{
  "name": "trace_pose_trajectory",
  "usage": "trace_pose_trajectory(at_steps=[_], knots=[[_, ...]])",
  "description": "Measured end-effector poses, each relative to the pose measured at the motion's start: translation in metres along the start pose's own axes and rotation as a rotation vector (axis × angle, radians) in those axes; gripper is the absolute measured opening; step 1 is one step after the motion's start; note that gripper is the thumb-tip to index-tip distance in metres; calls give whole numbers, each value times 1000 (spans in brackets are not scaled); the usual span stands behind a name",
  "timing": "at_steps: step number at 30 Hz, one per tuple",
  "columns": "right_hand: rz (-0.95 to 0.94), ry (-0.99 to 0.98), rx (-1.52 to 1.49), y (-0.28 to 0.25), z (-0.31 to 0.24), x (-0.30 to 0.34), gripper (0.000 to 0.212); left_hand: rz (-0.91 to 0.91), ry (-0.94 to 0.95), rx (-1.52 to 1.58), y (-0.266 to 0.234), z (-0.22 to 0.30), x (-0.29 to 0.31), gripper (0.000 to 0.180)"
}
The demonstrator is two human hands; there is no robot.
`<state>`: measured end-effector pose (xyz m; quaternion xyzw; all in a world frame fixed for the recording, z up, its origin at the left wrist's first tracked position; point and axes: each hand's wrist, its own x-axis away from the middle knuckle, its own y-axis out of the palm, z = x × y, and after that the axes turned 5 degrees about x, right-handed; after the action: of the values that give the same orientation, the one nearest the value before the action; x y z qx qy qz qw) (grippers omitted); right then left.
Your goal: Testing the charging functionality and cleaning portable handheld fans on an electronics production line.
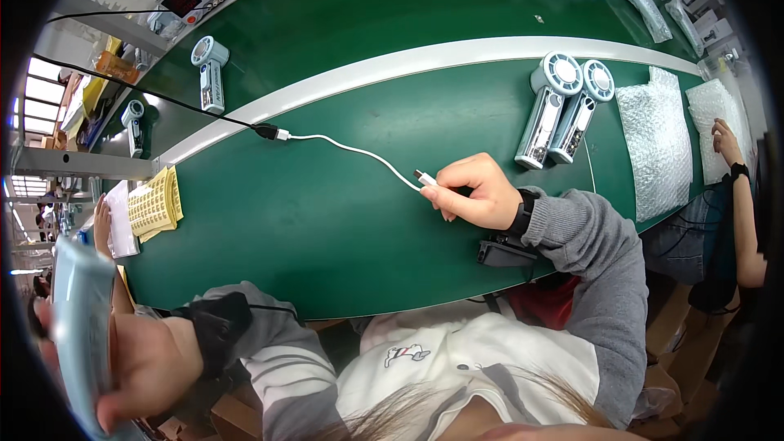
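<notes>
My right hand (482, 196) is over the middle of the green table, pinching a white USB cable (359, 149) just behind its small metal plug. The cable runs back to the left and joins a black cable (163, 98) at a connector. At the lower left, off the table's edge, my left hand (155, 363) grips a light-blue handheld device (83, 310). It is close to the camera and partly blurred, so its exact kind is unclear. Two light-blue handheld fans (541, 124) with clear handles lie side by side beyond my right hand.
A black box (505, 251) sits by my right wrist. Bubble-wrap sheets (655, 147) lie at the right, where another person's hand (725, 143) rests. Yellow label sheets (155, 202) lie left, near another hand (102, 224). Past the white strip stands another fan (211, 82).
</notes>
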<state>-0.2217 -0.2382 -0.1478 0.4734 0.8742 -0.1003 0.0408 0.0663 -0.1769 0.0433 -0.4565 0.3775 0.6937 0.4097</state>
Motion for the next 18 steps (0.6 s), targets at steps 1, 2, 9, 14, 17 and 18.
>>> trace_pose_trajectory(at_steps=[1, 2, 9, 14, 17, 18], knots=[[10, -1, -4, 0, 0, 0, 28, 36, -44, -148, -1, -4, 1, 68], [5, -5, -3, 0, 0, 0, 28, 70, -242, 49, 2, -12, 9, 68], [-250, 5, 49, 1, -2, 2, 30, -494, -596, -96, 107, -101, 87, 89], [-406, -244, 160, 8, -5, 8, 31, -944, -621, -263, 172, -109, 141, 92], [-408, -311, 178, 11, -5, 11, 33, -1136, -667, -336, 207, -104, 156, 90], [-412, -315, 186, 11, -5, 11, 33, -1176, -620, -331, 217, -104, 160, 87]])
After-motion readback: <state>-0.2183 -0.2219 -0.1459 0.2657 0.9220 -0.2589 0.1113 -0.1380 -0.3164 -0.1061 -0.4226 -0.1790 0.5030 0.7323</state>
